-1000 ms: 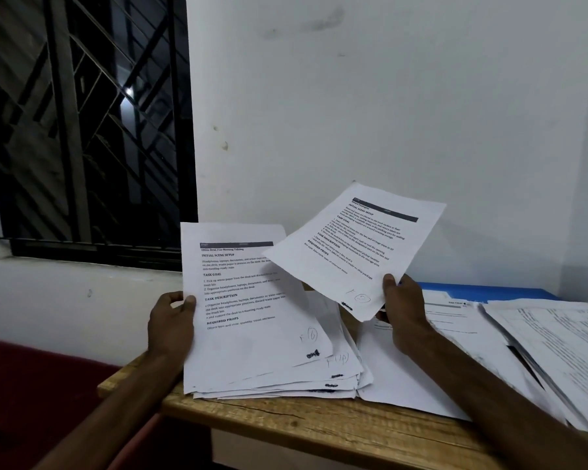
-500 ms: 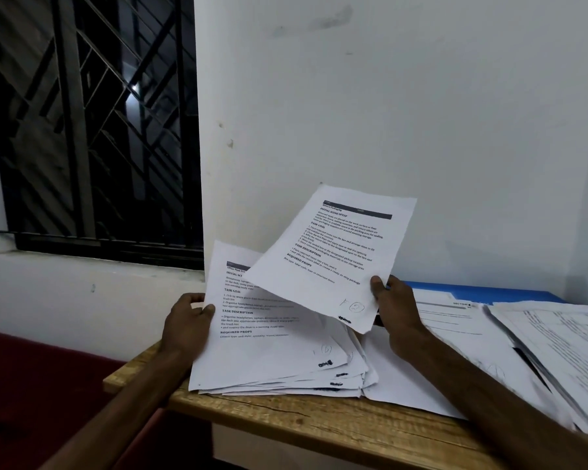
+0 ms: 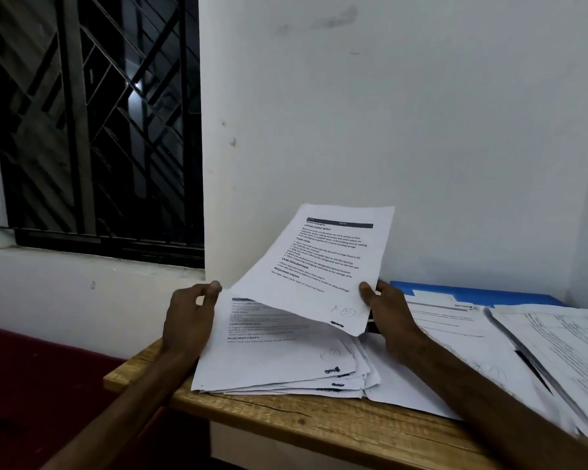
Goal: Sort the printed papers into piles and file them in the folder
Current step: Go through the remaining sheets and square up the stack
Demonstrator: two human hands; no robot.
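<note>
A plain white wall (image 3: 421, 113) stood behind the wooden bench (image 3: 286, 415), and a dark window with a metal grille (image 3: 92, 130) filled the upper left. At the bench's left end lay a loose pile of printed papers (image 3: 275, 364), its sheets fanned unevenly and its near edge close to the bench's front edge. The left hand (image 3: 189, 320) sat at the pile's far left corner, fingers curled round the edge and thumb tip on the top sheet's corner. The right hand (image 3: 391, 317) pinched 1 single sheet (image 3: 319, 266) by its right edge, thumb on the printed face. That sheet was raised and tilted above the pile's far side, its near corner hanging just over the pile. It bore a dark header bar, bold headings and a circled handwritten mark near the bottom. Toward the bench's right end more papers were spread in overlapping piles (image 3: 557, 351). A blue folder (image 3: 482, 295) lay flat along the back edge against the wall, partly covered by them. Below the bench's left end, a dark red surface (image 3: 31, 368) showed.
</note>
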